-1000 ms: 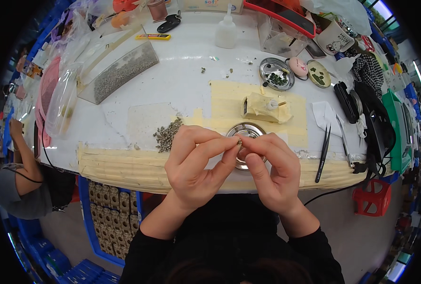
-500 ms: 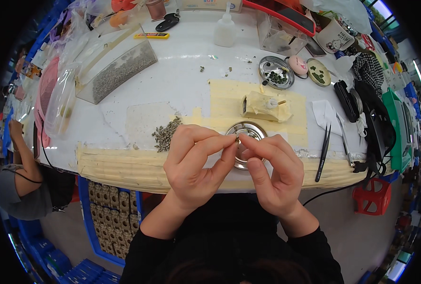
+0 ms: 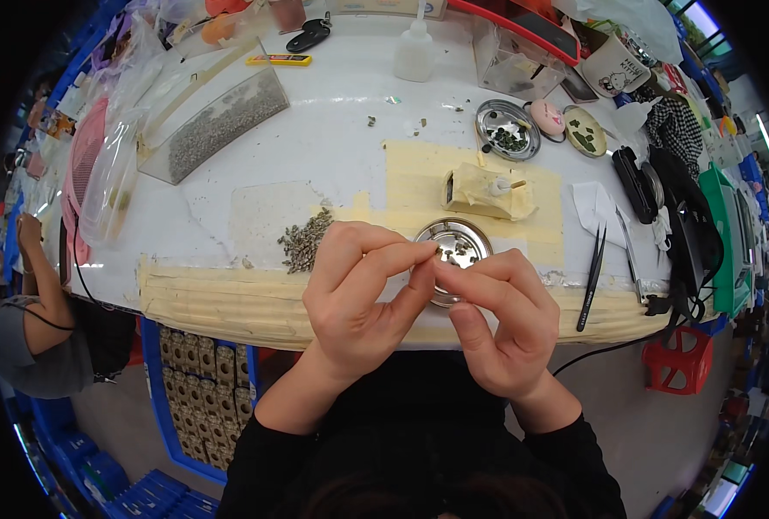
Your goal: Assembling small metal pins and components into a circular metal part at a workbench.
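Note:
My left hand and my right hand meet at the fingertips over the table's near edge. Together they pinch a tiny dark part, too small to make out. Just behind the fingers sits a round metal dish with a few small pieces in it. A loose pile of small grey parts lies on the white table left of my left hand. Behind the dish stands a small block wrapped in masking tape.
Black tweezers lie right of my right hand. Further back are two more metal dishes, a clear tray of grey parts, a white bottle and a mug. Another person sits at the left.
Both hands have stayed together at the table's edge; the fingers have shifted slightly around the tiny part.

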